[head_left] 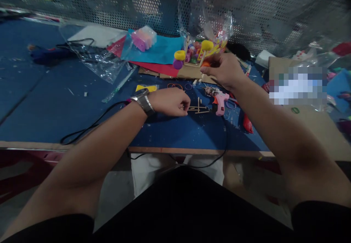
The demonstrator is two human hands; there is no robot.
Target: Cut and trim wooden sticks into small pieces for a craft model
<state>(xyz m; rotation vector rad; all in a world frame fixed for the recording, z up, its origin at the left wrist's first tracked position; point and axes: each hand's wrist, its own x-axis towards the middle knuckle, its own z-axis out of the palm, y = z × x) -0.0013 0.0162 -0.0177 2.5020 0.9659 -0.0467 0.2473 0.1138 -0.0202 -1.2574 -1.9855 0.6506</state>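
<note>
Wooden-stick frame (192,66) with coloured round pieces on its ends sits in the upper middle of the frame, in the right hand (225,71), whose thumb and fingers are pinched at the orange piece (205,64); whether they also grip a stick there, I cannot tell. A yellow piece (179,55) above a purple piece (178,64) stands at the frame's left side, and a second yellow piece (207,45) at its upper right. The left hand (170,102), near the middle of the picture, is low over the blue tabletop (175,135) with its fingers curled beside some loose sticks (199,107); whether it holds one cannot be made out. As for progress, the work looks well along: several sticks appear joined, with coloured pieces fitted. The sticks on the tabletop seem unused, some lying crossed, though whether those are joined is unclear. Just right of them lies a pink glue gun (220,103), in neither hand. How many sticks or pieces remain to be added cannot be judged from this view.
</note>
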